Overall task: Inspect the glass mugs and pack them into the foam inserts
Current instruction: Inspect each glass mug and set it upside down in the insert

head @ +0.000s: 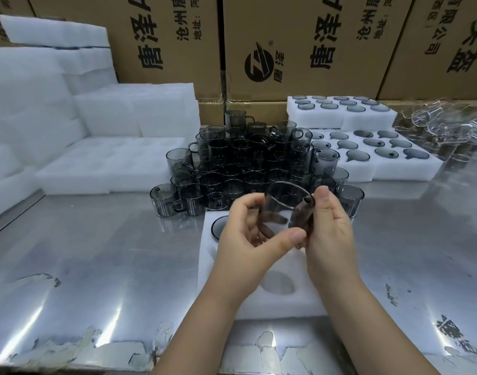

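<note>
Both hands hold one smoky grey glass mug (283,205) tilted above a white foam insert (275,304) on the metal table. My left hand (248,239) grips its near side with thumb and curled fingers. My right hand (329,226) pinches the far rim and side. One mug (218,227) sits in the insert's back left pocket, partly hidden by my left hand, and an open pocket (279,285) shows between my wrists. A heap of grey mugs (248,163) stands just behind the insert.
Filled foam inserts (372,150) lie stacked at the back right, next to clear glassware (442,123). Empty foam sheets and inserts (104,155) pile up on the left. Cardboard boxes (299,47) wall off the back. The steel table (96,253) has a peeling film at its front edge.
</note>
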